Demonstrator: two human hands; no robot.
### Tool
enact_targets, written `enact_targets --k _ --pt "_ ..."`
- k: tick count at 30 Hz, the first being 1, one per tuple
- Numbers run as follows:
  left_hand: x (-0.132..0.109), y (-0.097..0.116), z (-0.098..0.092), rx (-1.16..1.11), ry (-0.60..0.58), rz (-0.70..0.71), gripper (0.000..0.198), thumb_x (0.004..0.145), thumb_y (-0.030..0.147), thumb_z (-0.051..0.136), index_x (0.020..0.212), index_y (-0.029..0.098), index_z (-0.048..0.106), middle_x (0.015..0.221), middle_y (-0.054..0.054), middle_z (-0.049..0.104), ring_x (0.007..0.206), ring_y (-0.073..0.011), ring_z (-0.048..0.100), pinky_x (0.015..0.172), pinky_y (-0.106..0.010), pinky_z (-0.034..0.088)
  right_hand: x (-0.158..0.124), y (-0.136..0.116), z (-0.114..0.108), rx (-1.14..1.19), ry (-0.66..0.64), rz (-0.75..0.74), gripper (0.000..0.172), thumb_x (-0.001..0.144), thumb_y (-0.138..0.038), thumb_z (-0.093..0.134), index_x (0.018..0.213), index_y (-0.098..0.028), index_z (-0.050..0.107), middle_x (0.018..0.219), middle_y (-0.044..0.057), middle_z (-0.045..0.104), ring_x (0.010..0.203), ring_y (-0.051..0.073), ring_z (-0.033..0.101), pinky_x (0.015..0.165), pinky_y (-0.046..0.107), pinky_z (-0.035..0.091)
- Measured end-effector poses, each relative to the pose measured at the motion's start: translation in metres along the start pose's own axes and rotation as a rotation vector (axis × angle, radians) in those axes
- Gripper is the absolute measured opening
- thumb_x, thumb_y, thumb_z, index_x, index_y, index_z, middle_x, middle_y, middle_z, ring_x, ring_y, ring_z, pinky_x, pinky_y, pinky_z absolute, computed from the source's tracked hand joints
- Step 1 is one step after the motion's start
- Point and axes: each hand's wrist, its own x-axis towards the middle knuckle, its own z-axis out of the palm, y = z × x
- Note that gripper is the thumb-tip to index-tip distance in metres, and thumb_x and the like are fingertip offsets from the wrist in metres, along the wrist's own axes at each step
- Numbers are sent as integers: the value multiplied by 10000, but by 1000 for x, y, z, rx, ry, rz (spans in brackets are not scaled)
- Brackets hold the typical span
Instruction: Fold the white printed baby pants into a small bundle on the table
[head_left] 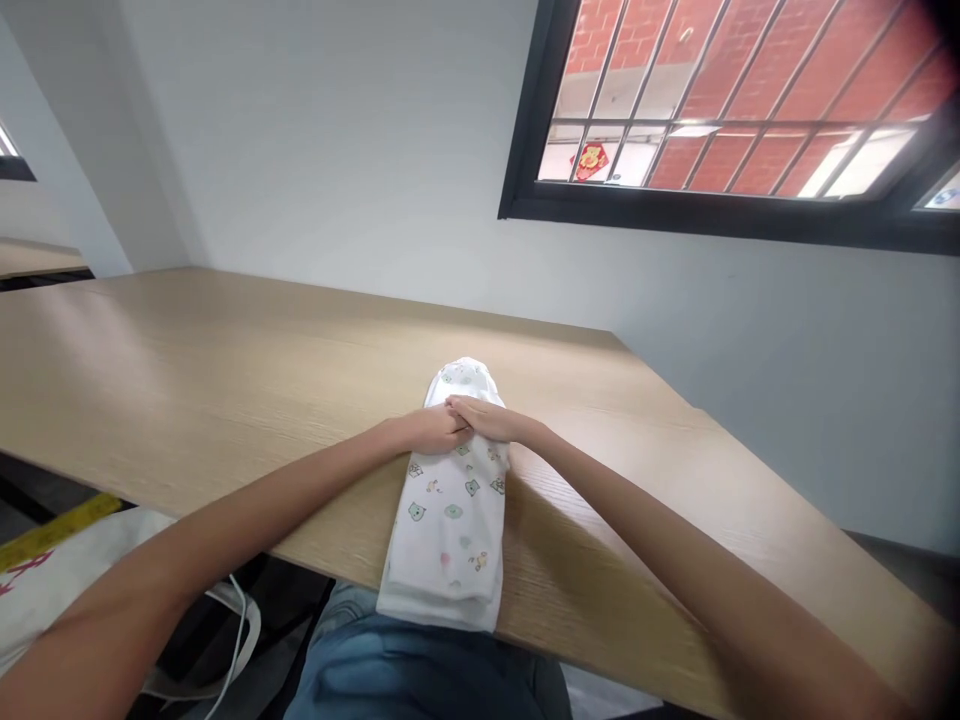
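A white cloth printed with small animal figures lies folded into a long narrow strip on the wooden table. Its near end hangs over the table's front edge above my lap. My left hand and my right hand meet across the middle of the strip, fingers curled and pressed onto the fabric. The far end of the cloth bulges up just beyond my fingers. What lies under my fingers is hidden.
A white wall stands behind the table, with a barred window at the upper right. A white bag with straps sits on the floor at the lower left. Another table edge shows at far left.
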Motion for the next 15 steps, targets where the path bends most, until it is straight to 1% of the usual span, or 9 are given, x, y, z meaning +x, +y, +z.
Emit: enact_targets --k 1,3,5,6,8,10,11,13,15 --pt "-2 -2 5 0 -55 61 402 877 271 295 1096 111 592 1193 -49 568 1146 -190 476 960 -318 344 7 6 4 -31 7 -3 457 933 -342 157 1115 -171 540 1170 88 560 1076 238 501 930 385 387" --pt "-19 -1 10 1 -162 185 354 881 286 404 1211 227 517 1328 -61 444 1261 -222 343 1030 -417 254 21 20 11 -110 41 7 419 913 -319 252 1213 -135 479 1326 121 428 1237 286 340 1022 456 254" --pt "-51 9 8 0 -252 295 389 909 316 382 1298 316 402 1422 -43 275 1319 -235 211 1055 -486 174 36 34 15 -178 92 25 472 904 -318 277 1309 -96 375 1418 148 277 1311 314 180 1050 511 136" --pt "-70 15 4 -6 -291 342 402 923 329 351 1326 327 353 1443 -33 209 1330 -236 168 1062 -494 156 42 41 16 -204 116 28 496 909 -324 263 1338 -85 330 1433 155 235 1321 314 143 1053 517 112" --pt "-108 30 -6 -39 -337 371 417 928 323 348 1344 320 324 1440 -7 221 1332 -214 170 1082 -453 165 51 51 17 -240 147 16 519 915 -345 247 1366 -91 283 1440 151 217 1326 297 131 1060 496 118" --pt "-139 39 -12 -66 -345 335 457 915 332 393 1361 306 295 1409 11 303 1311 -193 247 1084 -404 217 56 58 16 -267 155 -5 520 915 -356 252 1369 -105 286 1430 141 252 1322 283 157 1061 466 151" --pt "-151 41 -12 -66 -324 317 483 904 344 423 1365 307 284 1390 17 339 1295 -187 288 1077 -386 246 56 60 15 -279 155 -13 515 915 -358 257 1366 -112 295 1424 136 269 1319 279 170 1062 455 160" --pt "-166 40 -6 -45 -228 344 544 875 361 482 1372 304 267 1365 9 381 1269 -193 340 1054 -375 297 56 61 13 -300 149 -27 496 913 -349 274 1356 -131 325 1418 117 290 1317 271 181 1065 434 164" --pt "-171 34 5 4 -131 407 572 857 290 509 1374 280 266 1356 -9 396 1264 -204 350 1037 -381 325 54 60 11 -313 139 -26 486 911 -342 284 1350 -141 337 1418 108 293 1315 274 182 1064 432 168"
